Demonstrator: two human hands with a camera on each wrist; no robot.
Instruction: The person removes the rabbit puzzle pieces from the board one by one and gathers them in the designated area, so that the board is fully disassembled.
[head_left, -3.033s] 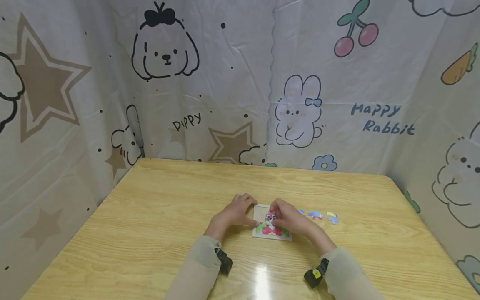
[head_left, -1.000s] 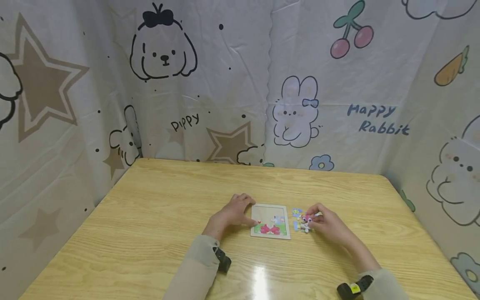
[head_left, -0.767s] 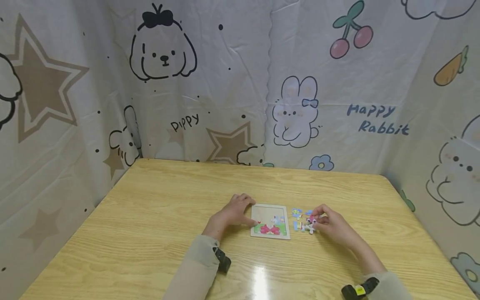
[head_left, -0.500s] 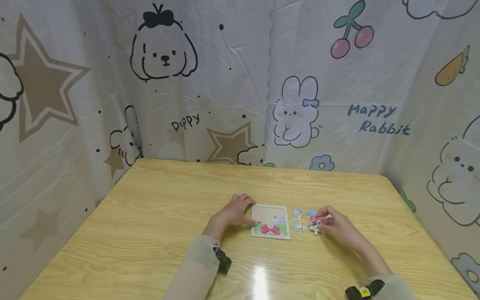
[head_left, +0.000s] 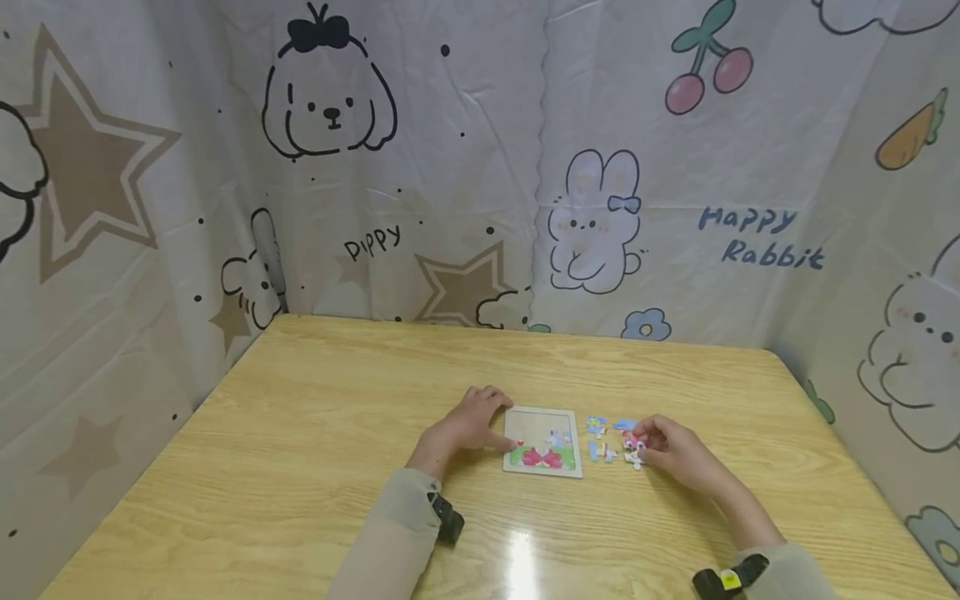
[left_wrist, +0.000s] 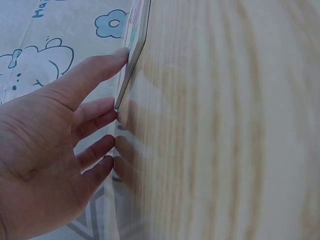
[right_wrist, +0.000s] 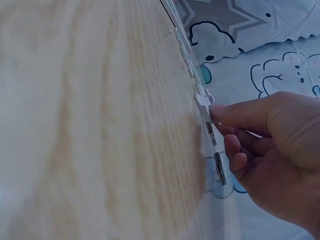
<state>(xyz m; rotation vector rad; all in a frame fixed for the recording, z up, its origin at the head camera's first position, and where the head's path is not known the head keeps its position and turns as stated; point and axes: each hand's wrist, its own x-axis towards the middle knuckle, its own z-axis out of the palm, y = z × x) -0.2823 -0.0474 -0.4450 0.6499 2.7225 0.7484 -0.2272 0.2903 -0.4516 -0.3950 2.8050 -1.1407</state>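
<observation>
My left hand [head_left: 471, 422] lies at the left side of a square puzzle board [head_left: 513, 471]. In the left wrist view its thumb [left_wrist: 107, 64] presses on the board's rim, and the fairly straight fingers touch the board's corner and the table. Pink and green pieces fill the board's lower part; bare wood shows above. Right of the board, my right hand [head_left: 678, 450] pinches a pink and white puzzle piece [head_left: 635, 450] with an animal face, low over the table among loose pieces. Its fingers hide part of the piece. In the right wrist view the thumb meets the piece [right_wrist: 204, 98] edge-on.
Several loose puzzle pieces lie between the board and my right hand, among them a blue and yellow piece [head_left: 596, 424] and a pale blue piece [head_left: 602, 452]. The wooden table [head_left: 360, 375] ends at a patterned curtain [head_left: 465, 167] behind and on both sides.
My right hand has lifted the pink animal-face piece off the board and carried it right, to among the loose pieces. The left hand has stayed on the board.
</observation>
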